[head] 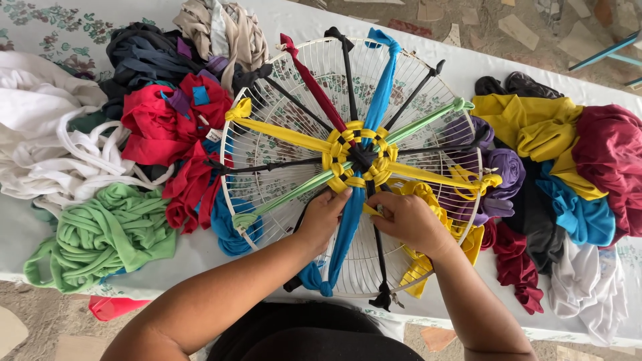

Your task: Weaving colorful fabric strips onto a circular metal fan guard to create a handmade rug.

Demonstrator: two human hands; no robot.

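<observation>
2 bare hands work at 1 round white wire fan guard [428,93] lying flat on the table [468,73] — the left hand [326,215] pinches the blue spoke strip [351,220] just below the hub, the right hand [408,220] is closed on the yellow fabric strip [348,144] being woven in a ring there. across the guard run roughly 10 spokes: about 5 black, 2 yellow, 1 blue, 1 green, 1 dark red; the fingertips are hidden under the fabric, and the cloth heaps — green pile [107,234], red pile [167,127] — run off the edges.

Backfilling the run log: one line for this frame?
left hand: on blue strip | right hand: pinching yellow strip | base: round wire grille | centre: yellow woven ring
</observation>
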